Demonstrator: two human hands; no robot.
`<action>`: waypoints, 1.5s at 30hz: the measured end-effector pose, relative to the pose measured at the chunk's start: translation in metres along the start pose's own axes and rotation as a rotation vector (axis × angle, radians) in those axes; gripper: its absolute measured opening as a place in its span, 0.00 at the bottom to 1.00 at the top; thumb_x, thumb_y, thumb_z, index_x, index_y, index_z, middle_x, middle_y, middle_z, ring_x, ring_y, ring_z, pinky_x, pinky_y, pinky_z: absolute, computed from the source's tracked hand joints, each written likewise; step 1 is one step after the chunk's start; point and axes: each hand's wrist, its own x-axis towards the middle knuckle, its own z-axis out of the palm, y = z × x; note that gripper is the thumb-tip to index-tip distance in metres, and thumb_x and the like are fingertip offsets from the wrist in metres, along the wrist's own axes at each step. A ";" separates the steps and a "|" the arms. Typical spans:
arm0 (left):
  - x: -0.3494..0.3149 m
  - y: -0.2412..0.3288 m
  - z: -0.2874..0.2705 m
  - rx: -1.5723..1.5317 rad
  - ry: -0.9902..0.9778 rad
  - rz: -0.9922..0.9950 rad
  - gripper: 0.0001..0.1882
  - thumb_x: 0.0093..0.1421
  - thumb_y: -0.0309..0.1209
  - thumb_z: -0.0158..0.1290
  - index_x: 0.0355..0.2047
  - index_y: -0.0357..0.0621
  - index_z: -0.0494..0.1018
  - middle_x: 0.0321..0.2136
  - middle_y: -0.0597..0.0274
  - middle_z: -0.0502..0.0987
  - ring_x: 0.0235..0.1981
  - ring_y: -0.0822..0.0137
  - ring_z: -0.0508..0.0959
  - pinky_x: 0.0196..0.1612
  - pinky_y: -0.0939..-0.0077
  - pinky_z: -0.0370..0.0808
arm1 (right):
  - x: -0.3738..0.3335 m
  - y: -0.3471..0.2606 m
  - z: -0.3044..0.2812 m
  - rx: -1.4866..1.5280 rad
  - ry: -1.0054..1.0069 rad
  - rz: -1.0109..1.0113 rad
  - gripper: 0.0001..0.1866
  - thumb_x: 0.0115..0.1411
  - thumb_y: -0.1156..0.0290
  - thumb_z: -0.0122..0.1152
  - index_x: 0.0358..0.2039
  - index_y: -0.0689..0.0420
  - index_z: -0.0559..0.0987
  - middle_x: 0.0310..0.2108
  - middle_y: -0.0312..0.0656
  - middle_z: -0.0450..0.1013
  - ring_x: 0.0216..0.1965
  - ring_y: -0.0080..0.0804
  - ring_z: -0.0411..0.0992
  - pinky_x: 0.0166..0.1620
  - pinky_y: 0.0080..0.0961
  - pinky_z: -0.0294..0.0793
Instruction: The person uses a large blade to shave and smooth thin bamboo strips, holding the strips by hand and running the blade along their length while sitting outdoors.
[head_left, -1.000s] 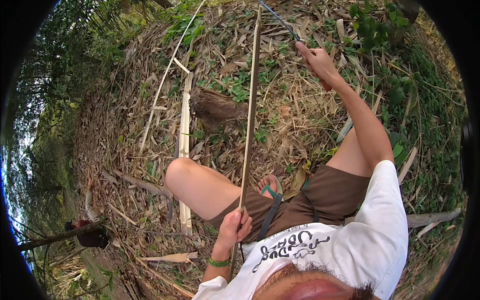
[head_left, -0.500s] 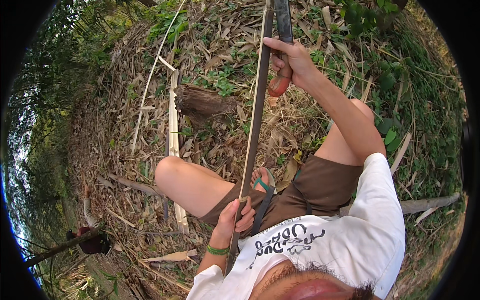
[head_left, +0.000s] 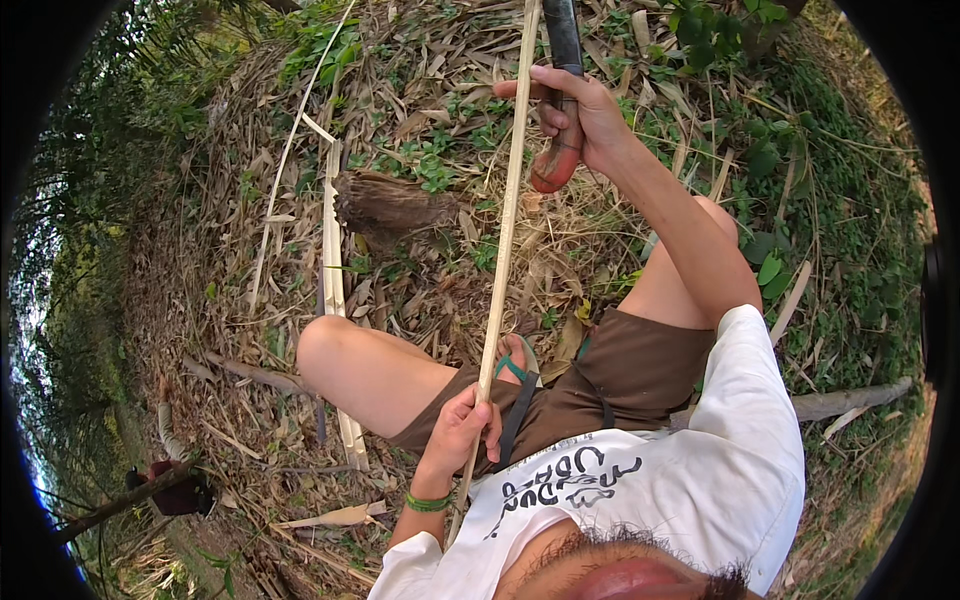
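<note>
A long, pale split bamboo strip (head_left: 507,230) runs upright through the middle, from my chest to the top edge. My left hand (head_left: 467,422) is closed around its lower part, near my lap. Farther up, my right hand (head_left: 590,115) grips the wooden handle (head_left: 558,168) of a large knife, whose butt is reddish. The knife's dark blade (head_left: 564,38) points away from me, just right of the strip, and its tip is out of view. One right finger reaches out behind the strip.
Left of the strip lie a short weathered log (head_left: 395,203), pale split bamboo pieces (head_left: 334,240) and a long thin strip (head_left: 283,175). Dry leaves and green plants (head_left: 770,160) cover the ground. A person (head_left: 180,487) is at the far left, beside a dark branch (head_left: 125,500).
The strip has turned, so its pale face shows instead of the dark one. My right finger has stretched out past the strip; the knife has shifted slightly up and left.
</note>
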 end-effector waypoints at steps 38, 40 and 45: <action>0.009 0.024 0.013 0.515 0.568 0.170 0.15 0.75 0.42 0.43 0.35 0.44 0.66 0.13 0.70 0.65 0.10 0.80 0.63 0.14 0.85 0.60 | -0.019 0.045 0.020 -1.739 -0.276 -0.372 0.38 0.62 0.30 0.50 0.19 0.57 0.76 0.12 0.43 0.69 0.15 0.42 0.72 0.22 0.39 0.71; 0.002 0.022 0.016 0.492 0.546 0.150 0.15 0.75 0.42 0.43 0.36 0.44 0.66 0.13 0.70 0.65 0.10 0.80 0.62 0.14 0.85 0.60 | 0.002 0.037 -0.001 -1.755 -0.162 -0.298 0.38 0.62 0.30 0.49 0.22 0.58 0.78 0.12 0.44 0.69 0.16 0.44 0.73 0.23 0.40 0.71; 0.013 0.024 0.012 0.483 0.581 0.197 0.14 0.75 0.41 0.44 0.36 0.43 0.66 0.13 0.71 0.64 0.11 0.81 0.62 0.14 0.85 0.59 | -0.041 0.054 0.041 -1.698 -0.372 -0.389 0.36 0.60 0.29 0.52 0.18 0.53 0.74 0.12 0.40 0.69 0.15 0.41 0.72 0.21 0.40 0.68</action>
